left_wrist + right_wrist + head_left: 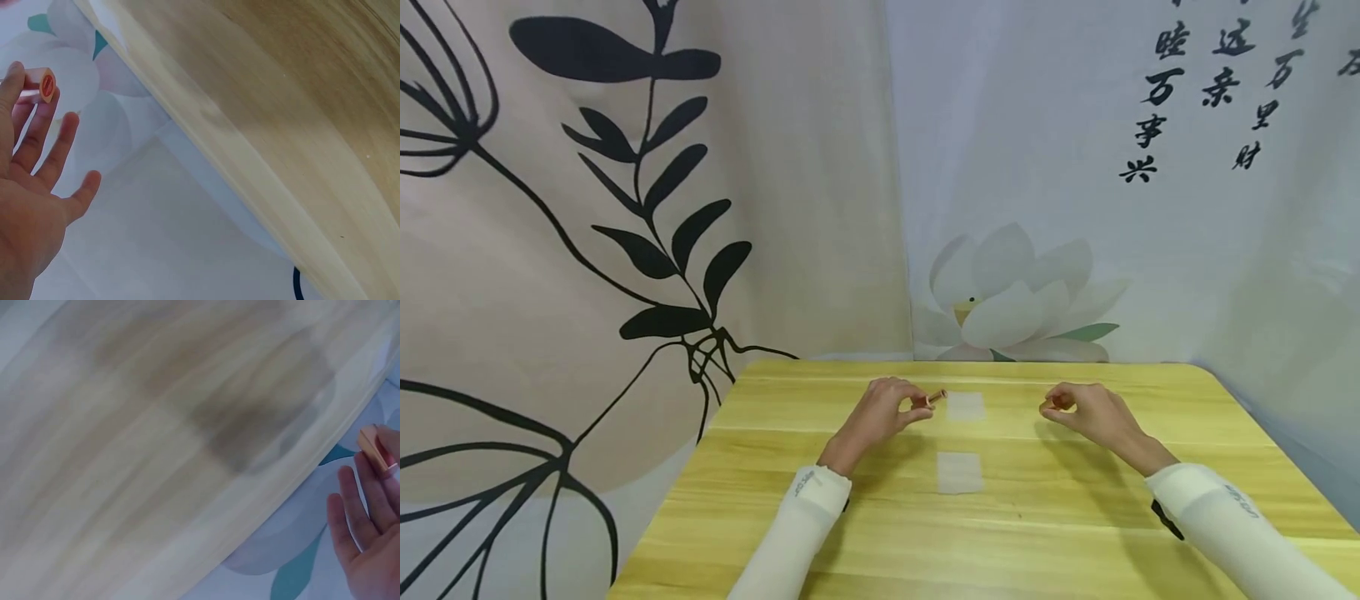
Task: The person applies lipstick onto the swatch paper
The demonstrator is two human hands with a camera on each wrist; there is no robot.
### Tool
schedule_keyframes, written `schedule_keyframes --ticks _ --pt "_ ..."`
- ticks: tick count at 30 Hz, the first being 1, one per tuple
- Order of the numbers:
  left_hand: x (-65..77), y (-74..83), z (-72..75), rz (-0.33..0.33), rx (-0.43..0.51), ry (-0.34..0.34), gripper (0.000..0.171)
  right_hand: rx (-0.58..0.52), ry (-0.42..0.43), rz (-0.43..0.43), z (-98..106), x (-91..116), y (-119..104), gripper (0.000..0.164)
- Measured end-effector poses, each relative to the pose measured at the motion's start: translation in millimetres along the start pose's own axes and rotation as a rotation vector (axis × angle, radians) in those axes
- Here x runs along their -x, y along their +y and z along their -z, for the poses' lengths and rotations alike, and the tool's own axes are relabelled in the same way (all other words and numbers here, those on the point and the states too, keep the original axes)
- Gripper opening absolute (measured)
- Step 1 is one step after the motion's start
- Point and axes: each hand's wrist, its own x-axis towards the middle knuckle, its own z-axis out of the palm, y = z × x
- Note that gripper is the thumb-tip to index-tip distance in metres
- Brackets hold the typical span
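One wooden surface (992,554) lies beneath the left hand (882,411), which pinches a copper-coloured tube (47,85), and the right hand (1096,412), which pinches a copper-coloured piece (369,449). Both probably handle light, stiff and slick, best held by their sides.

The worktop's (1022,542) streaky yellow woodgrain, the tube (37,79) coppery and red-ended; black leaves (662,322) pattern the beige backdrop (820,208), frame left.
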Motion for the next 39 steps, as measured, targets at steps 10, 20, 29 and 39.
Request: schedule_keyframes --ticks 10,20,29,39 --pt "2.5 -0.5 5.3 0.052 0.041 -0.014 0.016 0.03 -0.078 -0.053 5 2 13 0.018" --pt "-1.8 -3.1 7.1 0.015 0.007 0.016 0.013 0.08 -0.095 -0.077 8 3 22 0.013" --pt "1.4 -1.1 2.5 0.015 0.013 -0.006 0.012 0.075 -0.13 -0.112 -2 13 28 0.009" --pt "3.1 0.8 -3.9 0.036 0.032 -0.005 0.012 0.057 -0.115 -0.105 -4 18 30 0.013"
